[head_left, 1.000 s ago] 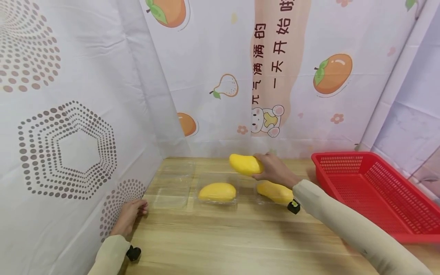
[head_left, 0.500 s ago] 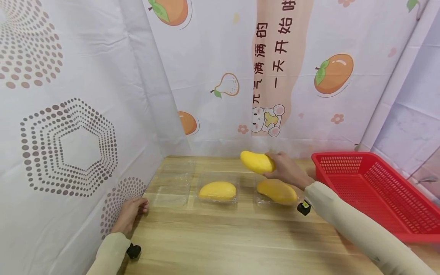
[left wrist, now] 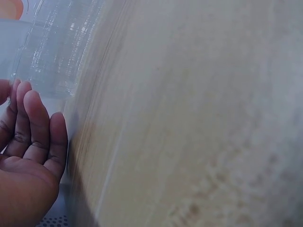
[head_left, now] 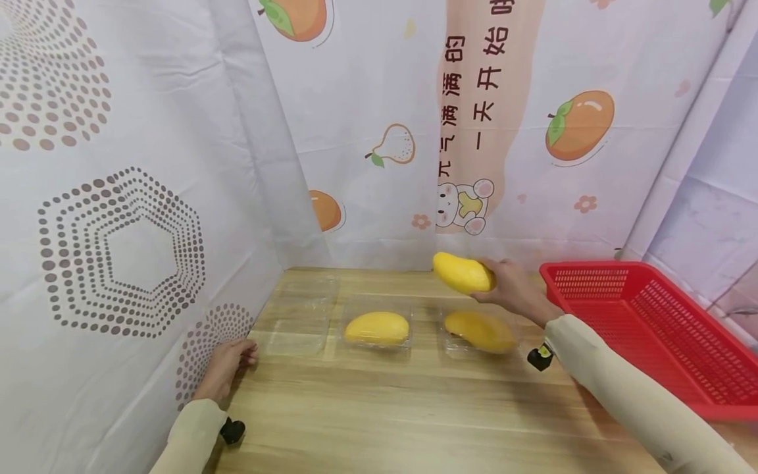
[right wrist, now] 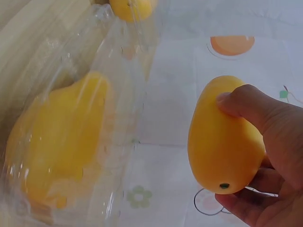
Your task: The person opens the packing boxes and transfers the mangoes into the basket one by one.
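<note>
My right hand grips a yellow mango and holds it in the air behind the right-hand clear plastic box. In the right wrist view the thumb lies on top of the mango and the fingers curl beneath it. A second mango sits in that right box, and a third mango lies in the middle clear box. My left hand rests at the table's left side, fingers loosely bent and holding nothing, near the left clear box. The left wrist view shows that hand close to the clear plastic.
A red plastic basket stands at the right of the wooden table. A printed white curtain closes off the back, and another hangs along the left side.
My right hand has carried the mango to the right and slightly up, away from above the middle box. The left hand stays where it was.
</note>
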{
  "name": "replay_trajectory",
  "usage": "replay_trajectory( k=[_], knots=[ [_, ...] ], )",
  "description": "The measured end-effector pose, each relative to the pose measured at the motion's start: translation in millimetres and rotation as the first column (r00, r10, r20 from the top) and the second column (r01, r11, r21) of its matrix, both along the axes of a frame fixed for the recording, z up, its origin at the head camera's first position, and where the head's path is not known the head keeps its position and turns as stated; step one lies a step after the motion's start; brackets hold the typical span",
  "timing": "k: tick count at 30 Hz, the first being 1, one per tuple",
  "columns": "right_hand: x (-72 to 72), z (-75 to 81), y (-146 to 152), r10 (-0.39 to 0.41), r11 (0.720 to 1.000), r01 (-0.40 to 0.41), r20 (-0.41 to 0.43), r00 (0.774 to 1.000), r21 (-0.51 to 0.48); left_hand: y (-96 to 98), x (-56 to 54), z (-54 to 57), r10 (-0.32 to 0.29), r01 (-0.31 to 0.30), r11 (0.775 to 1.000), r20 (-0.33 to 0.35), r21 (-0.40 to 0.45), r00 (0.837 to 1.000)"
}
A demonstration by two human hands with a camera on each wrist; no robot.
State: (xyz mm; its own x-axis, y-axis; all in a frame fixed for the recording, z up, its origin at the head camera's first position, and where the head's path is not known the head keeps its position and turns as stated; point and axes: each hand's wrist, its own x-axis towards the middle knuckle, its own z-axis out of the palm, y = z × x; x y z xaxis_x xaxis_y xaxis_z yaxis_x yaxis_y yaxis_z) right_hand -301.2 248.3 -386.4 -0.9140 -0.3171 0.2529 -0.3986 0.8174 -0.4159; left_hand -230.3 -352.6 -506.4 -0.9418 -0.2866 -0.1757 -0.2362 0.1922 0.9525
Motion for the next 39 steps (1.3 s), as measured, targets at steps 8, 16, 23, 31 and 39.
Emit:
replay_trajectory(
  k=[8,16,23,31,39],
  knots=[
    [3.9,3.2,14.8,-0.026,1.000,0.026,-0.007,1.000,0.007,-0.8,-1.1,-0.7,-0.003,0.003,1.000,-0.005,-0.003,1.000],
    [9.0,0.3,32.7,-0.024,0.999,0.023,-0.038,0.999,-0.023,-2.5,1.0,-4.7,-0.017,0.017,1.000,0.016,-0.008,1.000],
    [9.3,0.1,47.9,-0.039,0.999,0.040,-0.121,0.992,0.004,-2.4,0.0,-5.4,-0.004,0.004,1.000,-0.011,-0.017,1.000],
    [13.2,0.6,63.0,-0.070,0.997,0.072,-0.114,0.991,0.020,-1.6,0.6,-5.2,-0.004,0.004,1.000,-0.015,-0.014,1.000],
    [18.5,3.3,82.6,-0.092,0.995,0.089,-0.060,0.994,-0.039,-1.5,-0.9,-3.6,-0.012,0.013,1.000,-0.020,0.007,1.000]
  ],
)
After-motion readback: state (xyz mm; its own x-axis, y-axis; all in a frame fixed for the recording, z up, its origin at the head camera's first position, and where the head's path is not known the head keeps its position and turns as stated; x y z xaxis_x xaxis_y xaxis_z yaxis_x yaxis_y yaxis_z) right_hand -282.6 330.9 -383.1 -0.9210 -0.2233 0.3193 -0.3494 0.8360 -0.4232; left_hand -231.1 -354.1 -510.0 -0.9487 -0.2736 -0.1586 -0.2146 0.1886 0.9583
